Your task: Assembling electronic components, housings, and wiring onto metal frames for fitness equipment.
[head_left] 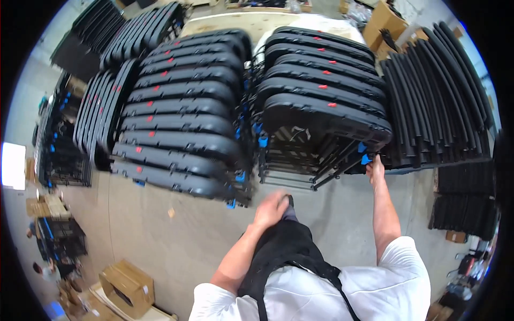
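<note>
My right hand (376,168) reaches forward and closes on a blue bracket (366,159) at the near right corner of a black metal rack (288,179). Several large dark grey moulded panels (321,115) with rounded corners and small red tabs stand in a row on that rack. My left hand (272,208) is above the floor in front of my apron, apart from the racks. Motion smears its fingers, and I see nothing in it. To its left, a second row of like panels (176,179) stands on another rack with blue fittings.
Dark ribbed sheets (428,107) are packed upright at the right, beside the rack. More panels (99,107) stand at the far left. A cardboard box (127,289) sits at the lower left. Grey floor (160,235) lies between the racks and me. People are small at the left edge.
</note>
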Tool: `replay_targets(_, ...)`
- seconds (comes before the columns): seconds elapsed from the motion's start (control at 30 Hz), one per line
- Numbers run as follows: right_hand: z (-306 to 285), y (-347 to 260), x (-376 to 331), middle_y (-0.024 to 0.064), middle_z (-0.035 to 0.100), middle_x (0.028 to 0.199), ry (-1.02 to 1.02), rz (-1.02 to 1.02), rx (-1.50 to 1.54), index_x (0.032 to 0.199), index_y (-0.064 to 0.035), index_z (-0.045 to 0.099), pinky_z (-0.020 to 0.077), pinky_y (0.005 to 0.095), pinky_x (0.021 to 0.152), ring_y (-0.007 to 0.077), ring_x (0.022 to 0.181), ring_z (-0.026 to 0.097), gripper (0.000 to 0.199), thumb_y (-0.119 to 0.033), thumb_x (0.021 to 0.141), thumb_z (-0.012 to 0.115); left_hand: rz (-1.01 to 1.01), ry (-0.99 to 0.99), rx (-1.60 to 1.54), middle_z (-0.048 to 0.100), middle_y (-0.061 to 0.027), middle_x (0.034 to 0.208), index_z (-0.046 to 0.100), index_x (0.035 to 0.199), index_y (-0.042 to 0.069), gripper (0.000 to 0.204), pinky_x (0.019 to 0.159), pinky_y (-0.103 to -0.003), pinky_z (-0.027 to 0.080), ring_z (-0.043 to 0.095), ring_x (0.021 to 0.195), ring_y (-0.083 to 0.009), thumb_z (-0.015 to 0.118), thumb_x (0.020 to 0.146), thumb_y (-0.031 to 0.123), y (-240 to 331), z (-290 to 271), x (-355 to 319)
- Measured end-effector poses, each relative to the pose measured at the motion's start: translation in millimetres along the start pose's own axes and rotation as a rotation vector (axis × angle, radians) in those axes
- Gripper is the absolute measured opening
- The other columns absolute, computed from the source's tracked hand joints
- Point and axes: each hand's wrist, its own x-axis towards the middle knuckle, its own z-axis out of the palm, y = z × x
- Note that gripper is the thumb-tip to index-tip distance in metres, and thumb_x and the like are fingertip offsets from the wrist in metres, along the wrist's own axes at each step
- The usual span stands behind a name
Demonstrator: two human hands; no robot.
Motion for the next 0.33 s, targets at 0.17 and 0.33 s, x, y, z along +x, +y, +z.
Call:
replay_targets(0.17, 30.1, 218.3, -90.7, 0.0050, 0.056, 0.069, -0.240, 0.252, -0.817, 0.083, -0.0125, 0.064, 0.0421, 0.0392, 0.050, 0.0214, 0.057, 0.051, 0.049, -0.051, 0.106, 0.046, -0.824, 0.001, -0.099, 0.069, -0.0223, 0.128, 0.073, 0.121, 0.008, 0.045, 0.104, -0.048, 0.051, 0.065, 0.122, -0.0387, 0.052, 0.100, 0.042, -214.7, 7.7, -299.8)
replay_targets(0.33, 132.8, 364.3, -188.0, 0.0130, 0.063, 0.070, -0.866, 0.635, -1.120, 0.101, -0.0104, 0.070, 0.0463, 0.0424, 0.048, 0.0237, 0.058, 0.060, 0.032, -0.031, 0.107, 0.047, -1.875, 0.624, -0.379, 0.064, -0.0244, 0.138, 0.067, 0.137, 0.010, 0.053, 0.114, -0.044, 0.045, 0.058, 0.134, -0.0374, 0.051, 0.099, 0.044, -293.2, -50.7, -560.5)
